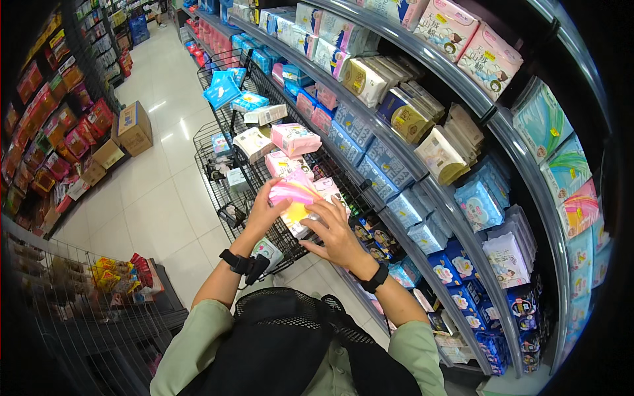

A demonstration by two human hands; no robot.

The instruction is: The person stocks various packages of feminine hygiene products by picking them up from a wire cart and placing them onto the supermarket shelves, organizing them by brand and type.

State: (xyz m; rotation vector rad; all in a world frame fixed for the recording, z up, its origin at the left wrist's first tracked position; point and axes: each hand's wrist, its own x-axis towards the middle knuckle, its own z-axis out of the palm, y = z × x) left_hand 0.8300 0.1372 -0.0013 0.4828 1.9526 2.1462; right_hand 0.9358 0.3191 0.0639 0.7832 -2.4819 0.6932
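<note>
A pink and yellow soft package (296, 200) lies over the near end of a black wire shopping cart (292, 250). My left hand (267, 205) grips its left edge, thumb on top. My right hand (333, 230) is at its right side, with fingertips at the surface and fingers spread; whether it grips the package is unclear. Beneath and behind it are pink-and-white packs (290, 166), another pink pack (295, 139) and a cream pack (253, 143). Blue packs (222, 90) lie at the cart's far end.
Shelves of packaged pads with curved clear rails (426, 173) run along the right. A cardboard box (134, 127) stands on the tiled floor at left, beside a rack of red packets (99, 119). A wire rack with yellow packets (111, 274) is at lower left.
</note>
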